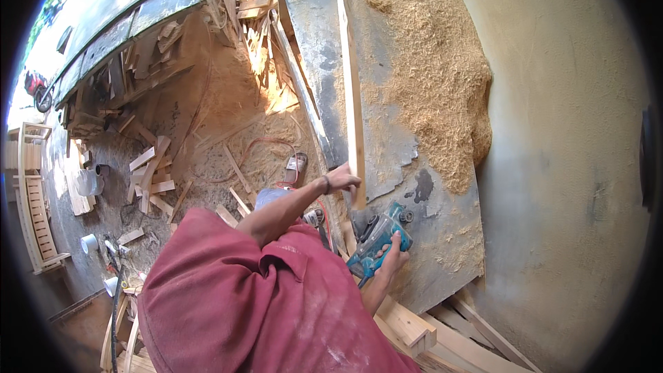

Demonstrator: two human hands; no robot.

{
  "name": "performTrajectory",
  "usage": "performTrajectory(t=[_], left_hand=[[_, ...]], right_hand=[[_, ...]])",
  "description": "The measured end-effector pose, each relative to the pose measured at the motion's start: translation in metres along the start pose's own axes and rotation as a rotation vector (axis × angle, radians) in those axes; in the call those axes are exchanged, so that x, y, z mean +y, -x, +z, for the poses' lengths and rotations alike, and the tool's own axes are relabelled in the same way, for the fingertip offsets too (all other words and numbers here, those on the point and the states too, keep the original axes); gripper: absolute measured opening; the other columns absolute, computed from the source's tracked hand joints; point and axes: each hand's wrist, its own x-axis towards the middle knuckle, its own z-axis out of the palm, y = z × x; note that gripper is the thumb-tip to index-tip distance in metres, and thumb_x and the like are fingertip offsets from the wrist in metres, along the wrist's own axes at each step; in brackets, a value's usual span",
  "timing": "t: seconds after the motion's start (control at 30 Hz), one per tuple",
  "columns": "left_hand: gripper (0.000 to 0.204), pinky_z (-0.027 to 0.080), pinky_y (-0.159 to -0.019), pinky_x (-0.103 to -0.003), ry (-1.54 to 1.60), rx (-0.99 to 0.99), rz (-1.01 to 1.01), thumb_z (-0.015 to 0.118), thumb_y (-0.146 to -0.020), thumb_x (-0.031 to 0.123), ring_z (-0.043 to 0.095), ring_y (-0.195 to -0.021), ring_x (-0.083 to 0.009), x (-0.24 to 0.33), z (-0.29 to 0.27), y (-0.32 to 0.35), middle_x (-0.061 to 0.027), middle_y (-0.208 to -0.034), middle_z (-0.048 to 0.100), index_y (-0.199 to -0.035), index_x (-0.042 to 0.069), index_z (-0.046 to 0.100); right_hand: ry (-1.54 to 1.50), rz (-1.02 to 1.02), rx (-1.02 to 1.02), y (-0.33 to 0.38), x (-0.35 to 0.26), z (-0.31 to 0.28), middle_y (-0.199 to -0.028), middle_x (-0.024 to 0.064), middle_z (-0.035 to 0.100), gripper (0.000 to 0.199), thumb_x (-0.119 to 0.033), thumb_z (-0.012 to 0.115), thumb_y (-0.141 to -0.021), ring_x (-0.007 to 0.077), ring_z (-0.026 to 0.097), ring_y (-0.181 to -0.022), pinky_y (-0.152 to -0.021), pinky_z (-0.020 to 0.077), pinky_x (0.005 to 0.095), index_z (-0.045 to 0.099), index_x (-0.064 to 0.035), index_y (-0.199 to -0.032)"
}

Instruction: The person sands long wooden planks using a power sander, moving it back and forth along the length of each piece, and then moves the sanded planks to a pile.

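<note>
A long, narrow wooden board (351,90) runs away from me over the grey, worn worktop (407,166). Near its closer end, my left hand (343,178) is closed at the board, fingers curled against its side. My right hand (394,255) grips the handle of a teal electric planer (373,245), which has black parts and a round knob. The planer is just short of the board's near end, apart from it. Its underside is hidden from this view.
A big heap of wood shavings (442,76) covers the worktop's far right, beside a plain wall (552,131). Offcuts (153,173) litter the floor at left, near an orange cord (266,141). Wooden pieces (407,324) lie close on the right. A wooden bench frame (38,214) stands far left.
</note>
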Motion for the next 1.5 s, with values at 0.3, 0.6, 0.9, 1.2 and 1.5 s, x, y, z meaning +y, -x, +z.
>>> performTrajectory(t=[0.3,0.6,0.9,1.2,1.5], left_hand=[[0.066,0.054,-0.085,-0.043,-0.084,0.879,0.020,0.081,-0.078,0.046,0.070,-0.097,-0.0321,-0.020,-0.028,0.013,-0.0212,-0.101,0.070,-0.118,0.001,0.054],[0.070,0.047,-0.097,-0.051,-0.667,0.763,-0.292,0.068,-0.085,0.050,0.057,-0.116,-0.0464,0.000,-0.035,-0.023,-0.0319,-0.124,0.056,-0.131,0.001,0.048],[0.052,0.051,-0.095,-0.039,-0.331,0.309,0.228,0.068,-0.090,0.023,0.061,-0.111,-0.0247,0.156,0.007,0.092,-0.0180,-0.123,0.058,-0.132,0.000,0.048],[0.033,0.051,-0.060,-0.029,0.344,-0.571,1.000,0.049,-0.081,-0.005,0.058,-0.078,-0.0197,0.366,0.156,0.262,-0.0135,-0.104,0.059,-0.114,-0.009,0.052],[0.034,0.048,-0.059,-0.025,0.745,-0.470,1.049,0.057,-0.078,-0.006,0.059,-0.076,-0.0172,0.336,0.223,0.260,-0.0112,-0.097,0.061,-0.112,-0.009,0.056]], right_hand=[[0.060,-0.019,-0.062,0.000,-0.006,0.012,-0.060,0.0038,0.050,0.043,-0.040,0.069,-0.090,0.0126,0.047,-0.044,-0.037,0.0377,0.0286,0.059,0.0021,-0.092],[0.141,-0.049,-0.086,0.007,0.003,0.012,-0.058,0.0044,0.051,0.042,-0.039,0.073,-0.088,0.0136,0.048,-0.043,-0.038,0.0388,0.0298,0.058,-0.0005,-0.077],[0.175,-0.023,-0.154,-0.001,0.008,0.020,-0.055,0.0038,0.052,0.040,-0.036,0.073,-0.088,0.0129,0.050,-0.043,-0.040,0.0381,0.0298,0.058,-0.0023,-0.072],[0.156,-0.059,-0.274,-0.009,-0.001,0.043,-0.056,0.0021,0.053,0.037,-0.036,0.074,-0.089,0.0110,0.050,-0.044,-0.041,0.0393,0.0278,0.062,-0.0038,-0.076],[0.132,-0.092,-0.256,-0.007,-0.006,0.043,-0.057,0.0019,0.052,0.036,-0.036,0.072,-0.089,0.0113,0.049,-0.044,-0.041,0.0380,0.0275,0.060,-0.0045,-0.076]])
